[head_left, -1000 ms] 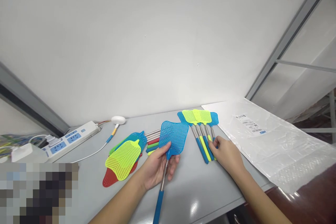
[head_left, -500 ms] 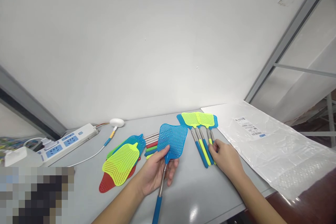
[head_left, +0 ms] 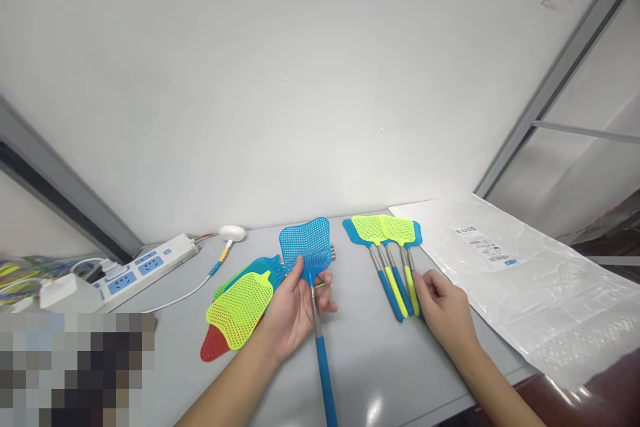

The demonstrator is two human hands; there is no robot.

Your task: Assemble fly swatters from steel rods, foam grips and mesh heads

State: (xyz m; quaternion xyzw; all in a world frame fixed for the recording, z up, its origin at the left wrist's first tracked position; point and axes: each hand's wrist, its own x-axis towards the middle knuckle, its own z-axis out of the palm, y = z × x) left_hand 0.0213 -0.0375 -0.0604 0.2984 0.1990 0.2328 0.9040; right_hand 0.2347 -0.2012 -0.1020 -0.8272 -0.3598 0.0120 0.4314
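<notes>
A blue fly swatter (head_left: 309, 250) with a metal shaft is held at its neck in my left hand (head_left: 293, 317), thumb against the mesh head, blue grip pointing down toward me. My right hand (head_left: 445, 310) is closed at the right end of a row of assembled blue and yellow swatters (head_left: 397, 283); its fingertips pinch the top of the rightmost grip, which they mostly cover. Left of my left hand lies a loose pile of yellow, blue, green and red swatter heads (head_left: 243, 310). Metal rod ends (head_left: 333, 252) show behind the held swatter's head, the rest hidden.
A white plastic packing bag (head_left: 500, 280) with a label covers the table's right side. At the left lie a power strip (head_left: 155, 263) with plugs and a white cabled device (head_left: 232, 233). The white wall (head_left: 320, 113) rises behind the table (head_left: 370, 360).
The blue swatter in my left hand has shifted left and up, and its grip has swung to the right. My right hand stays at the row's right end. The camera view has shifted slightly.
</notes>
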